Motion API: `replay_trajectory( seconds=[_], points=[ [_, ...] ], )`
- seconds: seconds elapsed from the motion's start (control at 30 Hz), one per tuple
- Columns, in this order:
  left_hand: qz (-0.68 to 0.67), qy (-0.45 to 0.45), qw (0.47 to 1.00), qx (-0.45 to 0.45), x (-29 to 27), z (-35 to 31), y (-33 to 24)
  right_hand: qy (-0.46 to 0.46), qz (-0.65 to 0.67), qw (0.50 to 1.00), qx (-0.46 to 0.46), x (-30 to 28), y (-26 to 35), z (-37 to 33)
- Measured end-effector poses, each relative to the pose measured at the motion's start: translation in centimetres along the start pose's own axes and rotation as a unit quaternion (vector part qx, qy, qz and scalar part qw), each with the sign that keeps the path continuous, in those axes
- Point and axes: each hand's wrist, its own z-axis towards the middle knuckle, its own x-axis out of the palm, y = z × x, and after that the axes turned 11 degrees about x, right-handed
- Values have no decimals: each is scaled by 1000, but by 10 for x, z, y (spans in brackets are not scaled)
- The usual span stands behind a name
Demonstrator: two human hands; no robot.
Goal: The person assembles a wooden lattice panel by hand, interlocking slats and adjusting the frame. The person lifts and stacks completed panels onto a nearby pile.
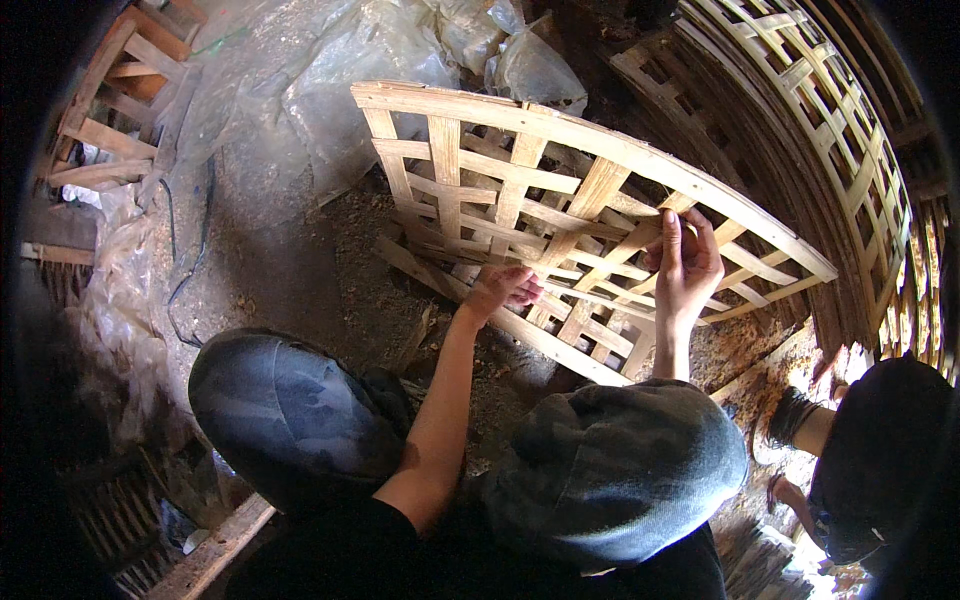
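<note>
A lattice panel (525, 197) woven from flat bamboo strips stands tilted in front of my knees, with a long rail along its top edge and another along its bottom. My right hand (688, 255) is at the panel's right part, thumb and fingers pinching a bamboo strip (628, 243) just below the top rail. Lower and further left, my left hand (503, 290) is closed at the middle of the weave, near the bottom rail. Its curled fingers seem to grip a thin strip there; their tips are partly hidden.
Several finished lattice panels (855, 150) lean in a stack at the right. Crumpled clear plastic sheeting (370, 75) covers the ground at the back. A wooden frame (115, 135) stands at the far left. Another person's knee (880, 460) and hand (790, 495) show at the lower right.
</note>
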Motion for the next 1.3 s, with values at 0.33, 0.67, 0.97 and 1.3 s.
replay_trajectory(
  seconds=[0.33, 0.67, 0.97, 1.3],
  points=[
    [-101, -121, 985, 73, -23, -17, -12, 0, -2, 1000, -22, 2, 2, 0],
    [-135, -549, 808, 166, -24, -18, 3, -25, -8, 999, -34, 6, -5, 3],
    [114, -388, 877, 262, -5, 2, 58, -32, -11, 998, -50, 5, -8, 4],
    [196, -434, 865, 159, 23, 10, 86, -14, -9, 999, -44, 5, -4, 3]
  ],
)
